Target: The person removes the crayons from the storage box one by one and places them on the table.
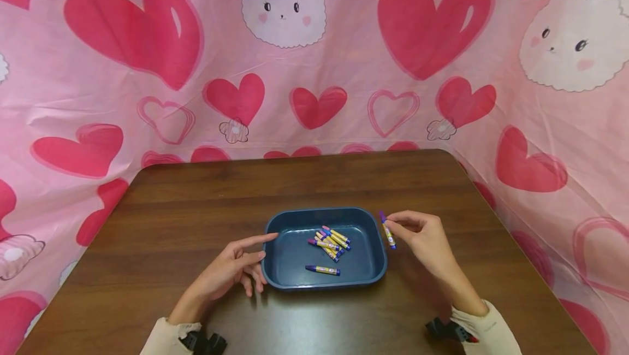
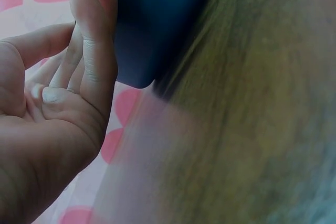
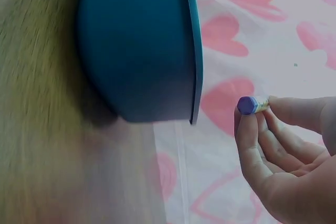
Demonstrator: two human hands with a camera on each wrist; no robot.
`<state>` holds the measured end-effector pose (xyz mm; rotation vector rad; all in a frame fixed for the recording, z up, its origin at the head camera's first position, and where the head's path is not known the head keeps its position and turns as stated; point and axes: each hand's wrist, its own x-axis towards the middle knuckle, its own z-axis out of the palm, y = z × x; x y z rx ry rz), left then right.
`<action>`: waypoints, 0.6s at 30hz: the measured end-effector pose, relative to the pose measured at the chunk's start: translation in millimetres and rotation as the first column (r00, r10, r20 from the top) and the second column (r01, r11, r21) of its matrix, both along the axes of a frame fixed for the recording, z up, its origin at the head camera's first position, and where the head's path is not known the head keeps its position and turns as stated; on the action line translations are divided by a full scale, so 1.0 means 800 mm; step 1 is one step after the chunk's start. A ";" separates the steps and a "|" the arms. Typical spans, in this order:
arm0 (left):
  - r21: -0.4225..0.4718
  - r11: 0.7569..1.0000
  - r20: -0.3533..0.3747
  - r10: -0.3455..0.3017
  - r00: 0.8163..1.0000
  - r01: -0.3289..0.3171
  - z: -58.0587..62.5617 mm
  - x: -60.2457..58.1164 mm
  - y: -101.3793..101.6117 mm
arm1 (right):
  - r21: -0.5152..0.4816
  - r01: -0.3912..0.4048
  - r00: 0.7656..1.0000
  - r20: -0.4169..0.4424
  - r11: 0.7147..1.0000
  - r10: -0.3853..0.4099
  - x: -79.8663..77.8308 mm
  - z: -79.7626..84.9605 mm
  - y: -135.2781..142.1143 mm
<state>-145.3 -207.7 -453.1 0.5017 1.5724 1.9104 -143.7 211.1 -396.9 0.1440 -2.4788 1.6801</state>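
A dark blue tray sits on the table, with a small pile of crayons in yellow wrappers inside. Apart from the pile, a dark blue crayon lies near the tray's front wall. My left hand is at the tray's left side, its index finger reaching over the rim and its thumb by the outer wall; the other fingers hang loosely below. Just outside the right rim, my right hand pinches a purple crayon between thumb and fingers. In the right wrist view, that crayon's blue end faces the camera.
The brown wooden table extends around the tray on every side. Behind it and along both sides hangs a pink cloth with hearts and rabbits. A black wrist device shows at the left sleeve, another at the right.
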 end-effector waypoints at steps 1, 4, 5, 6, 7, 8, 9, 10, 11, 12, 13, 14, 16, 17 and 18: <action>0.005 1.000 -0.007 -0.002 1.000 0.002 0.000 0.000 0.000 | 0.006 0.019 1.000 0.003 1.000 -0.019 0.000 -0.002 0.004; 0.024 1.000 -0.032 -0.010 0.999 0.011 0.001 0.001 0.000 | 0.025 0.067 0.997 0.020 0.997 -0.068 -0.001 -0.009 0.014; 0.031 0.999 -0.039 -0.014 0.999 0.015 0.002 0.001 -0.001 | 0.031 0.082 0.996 0.027 0.996 -0.083 -0.002 -0.012 0.018; 0.035 0.999 -0.042 -0.016 0.999 0.017 0.002 0.001 0.000 | 0.035 0.096 0.995 0.036 0.995 -0.097 -0.003 -0.016 0.021; 0.033 0.999 -0.041 -0.015 0.999 0.016 0.001 0.001 0.000 | 0.035 0.106 0.993 0.051 0.994 -0.107 -0.004 -0.020 0.024; 0.033 0.999 -0.039 -0.014 0.999 0.016 0.001 0.001 0.000 | 0.028 0.106 0.992 0.068 0.994 -0.108 -0.005 -0.023 0.026; 0.027 1.000 -0.033 -0.012 0.999 0.013 0.000 0.001 0.000 | 0.018 0.106 0.990 0.088 0.994 -0.108 -0.006 -0.027 0.028; 0.022 1.000 -0.026 -0.008 1.000 0.009 0.000 0.001 0.001 | 0.009 0.102 0.989 0.108 0.995 -0.102 -0.008 -0.031 0.030; 0.018 1.000 -0.022 -0.005 1.000 0.006 -0.001 0.001 0.001 | 0.004 0.095 0.987 0.130 0.995 -0.095 -0.009 -0.035 0.031; 0.013 1.000 -0.017 -0.003 1.000 0.003 -0.002 0.001 0.001 | -0.003 0.084 0.985 0.149 0.996 -0.083 -0.011 -0.039 0.032; 0.009 1.000 -0.012 0.002 1.000 -0.002 -0.002 0.001 0.001 | -0.005 0.074 0.983 0.166 0.997 -0.072 -0.012 -0.042 0.033; 0.011 1.000 -0.015 0.003 1.000 -0.003 -0.003 0.001 0.002 | 0.001 0.067 0.982 0.179 0.998 -0.066 -0.013 -0.045 0.033; 0.025 1.000 -0.024 0.003 1.000 -0.002 -0.002 0.001 0.002 | 0.023 0.051 0.979 0.198 0.998 -0.054 -0.015 -0.049 0.034; 0.032 0.999 -0.029 0.001 1.000 0.000 -0.002 0.001 0.002 | 0.025 0.037 0.977 0.209 0.999 -0.041 -0.016 -0.051 0.034; 0.037 0.999 -0.033 0.001 0.999 0.000 -0.002 0.001 0.002 | 0.025 0.022 0.976 0.218 0.999 -0.027 -0.017 -0.052 0.035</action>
